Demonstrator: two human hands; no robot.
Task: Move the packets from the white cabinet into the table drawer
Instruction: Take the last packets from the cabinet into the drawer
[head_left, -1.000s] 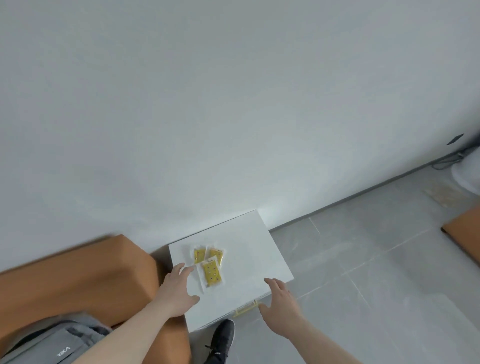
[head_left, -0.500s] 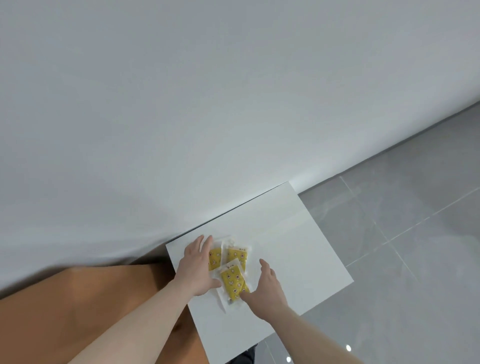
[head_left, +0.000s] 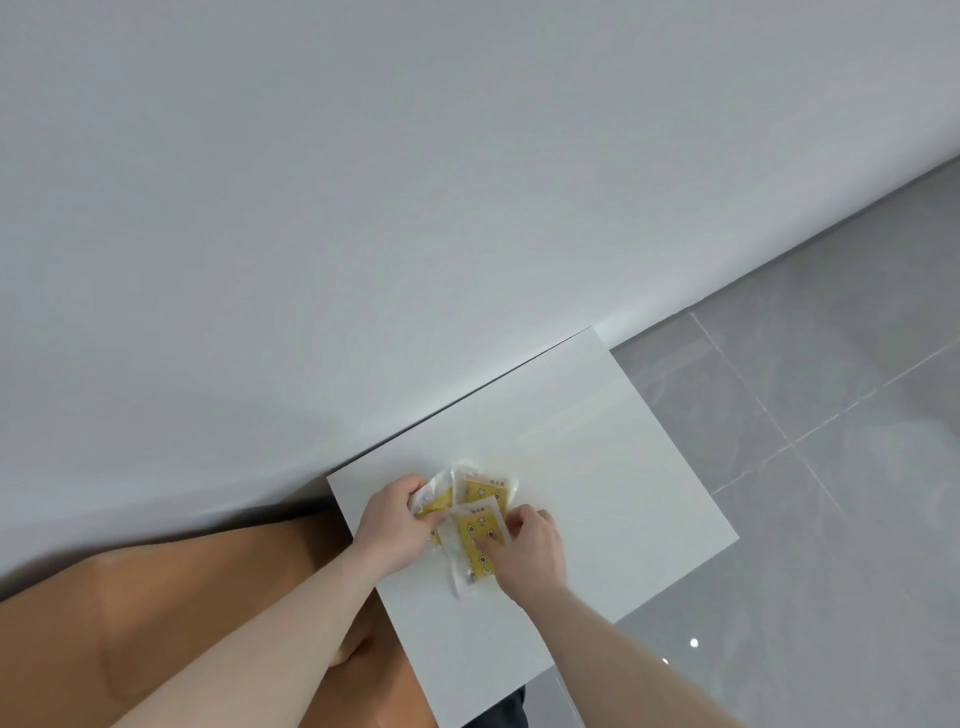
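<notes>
Around you: white cabinet (head_left: 597, 467) stands against the pale wall (head_left: 363, 208), its flat top facing up. Orange-brown worktop (head_left: 156, 597) butts against the cabinet's left side. Grey tiled floor (head_left: 831, 467) runs off to the right, with bright light spots reflected near the cabinet's lower corner. A dark shape shows at the bottom edge below the cabinet; too little is visible to name it.

Nothing lies between your hands and the packets; only your own forearms cross the cabinet top and the worktop.

3 yellow packets (head_left: 485, 491) in clear wrappers lie bunched on the cabinet top, toward its left half, overlapping one another.

Your left hand (head_left: 397, 519) has fingers curled over the leftmost packet (head_left: 435, 504), gripping its crinkled wrapper at the edge.

Your right hand (head_left: 530, 545) sits just beside it, fingers bent, thumb pressing on the nearest packet (head_left: 480, 530) and pinching its right edge. The far packet lies between and just beyond both hands; whether either hand touches it cannot be told.
</notes>
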